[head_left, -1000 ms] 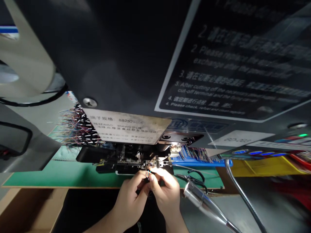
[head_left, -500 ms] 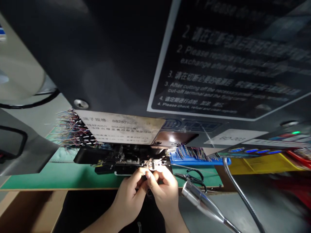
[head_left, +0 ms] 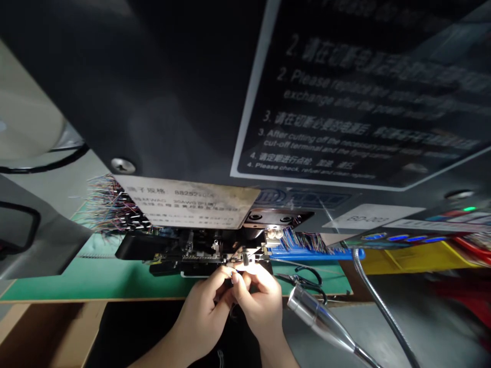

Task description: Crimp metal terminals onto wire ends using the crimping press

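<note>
My left hand (head_left: 207, 304) and my right hand (head_left: 261, 301) meet just in front of the lit working area of a crimping machine (head_left: 243, 255). Thumbs and forefingers of both are pinched together. A small bit of thin wire (head_left: 231, 274), bluish and pale, shows between the fingertips; most of it is hidden by the fingers. The fingertips are close to the machine's metal tooling, and I cannot tell whether they touch it. Above them, the dark machine housing (head_left: 172, 102) carries printed labels and fills the upper view.
Bundles of colored wires (head_left: 115, 209) hang behind at the left. More wires lie in a blue tray (head_left: 318, 254). Black-handled scissors (head_left: 303, 278) rest on the green mat (head_left: 115, 278), beside a metal gooseneck lamp (head_left: 318, 314). A yellow bin (head_left: 414, 260) stands at the right.
Both pinched hands have shifted very slightly to the right. The copper-colored machine part above them now shows two screw heads and looks raised.
</note>
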`<state>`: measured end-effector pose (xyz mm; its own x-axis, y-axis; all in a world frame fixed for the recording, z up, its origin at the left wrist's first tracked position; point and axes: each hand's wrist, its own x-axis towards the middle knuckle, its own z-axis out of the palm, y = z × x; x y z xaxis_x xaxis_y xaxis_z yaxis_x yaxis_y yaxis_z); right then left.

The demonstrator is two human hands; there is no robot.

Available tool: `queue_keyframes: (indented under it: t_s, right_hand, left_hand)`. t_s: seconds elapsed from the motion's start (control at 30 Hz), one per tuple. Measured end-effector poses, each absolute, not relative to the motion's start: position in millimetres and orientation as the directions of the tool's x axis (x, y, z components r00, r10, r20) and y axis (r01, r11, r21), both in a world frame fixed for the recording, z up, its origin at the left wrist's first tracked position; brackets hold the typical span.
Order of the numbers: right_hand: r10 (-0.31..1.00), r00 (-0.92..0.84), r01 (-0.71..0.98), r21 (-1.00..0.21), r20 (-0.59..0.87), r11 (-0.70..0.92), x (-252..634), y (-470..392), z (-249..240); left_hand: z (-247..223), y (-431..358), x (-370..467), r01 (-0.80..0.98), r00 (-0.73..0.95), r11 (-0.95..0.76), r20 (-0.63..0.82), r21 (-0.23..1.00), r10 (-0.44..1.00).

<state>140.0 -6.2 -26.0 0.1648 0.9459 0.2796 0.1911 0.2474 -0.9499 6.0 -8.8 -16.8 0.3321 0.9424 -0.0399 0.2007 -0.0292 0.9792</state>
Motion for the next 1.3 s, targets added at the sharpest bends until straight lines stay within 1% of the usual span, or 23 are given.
queue_keyframes:
  t_s: [0.13, 0.3, 0.43, 0.53, 0.63, 0.73, 1.0, 1.3]
  right_hand:
    - [0.936, 0.186, 0.207, -0.943, 0.3, 0.261, 138.6, -5.8, -27.3]
    - [0.928, 0.19, 0.27, -0.926, 0.321, 0.264, 138.0, -4.4, -27.9]
    - [0.93, 0.207, 0.236, -0.938, 0.305, 0.256, 136.6, -6.0, -28.4]
    - [0.933, 0.221, 0.188, -0.951, 0.284, 0.245, 136.2, -7.2, -29.6]
    - [0.939, 0.189, 0.216, -0.945, 0.289, 0.247, 137.6, -6.7, -30.4]
    - [0.937, 0.144, 0.255, -0.927, 0.318, 0.276, 139.2, -5.4, -29.8]
    - [0.892, 0.181, 0.274, -0.892, 0.414, 0.358, 138.2, -5.3, -25.8]
    - [0.91, 0.171, 0.28, -0.904, 0.379, 0.324, 140.9, -2.2, -23.6]
  left_hand:
    - [-13.8, -8.5, 5.3, 0.213, 0.354, -0.022, -0.057, 0.977, 0.933]
    - [-17.1, -6.9, 5.1, 0.212, 0.345, -0.005, -0.07, 0.977, 0.936]
    - [-17.9, -7.7, 4.2, 0.22, 0.336, 0.004, -0.08, 0.975, 0.938]
    - [-17.8, -8.2, 3.6, 0.232, 0.336, -0.023, -0.057, 0.972, 0.94]
    - [-18.6, -7.7, 3.6, 0.254, 0.339, -0.068, -0.023, 0.965, 0.941]
    - [-19.5, -6.6, 4.0, 0.299, 0.331, -0.088, -0.016, 0.95, 0.944]
    - [-18.4, -6.1, 5.2, 0.353, 0.333, -0.125, 0.001, 0.927, 0.943]
    - [-16.0, -5.3, 7.2, 0.365, 0.329, -0.171, 0.045, 0.915, 0.943]
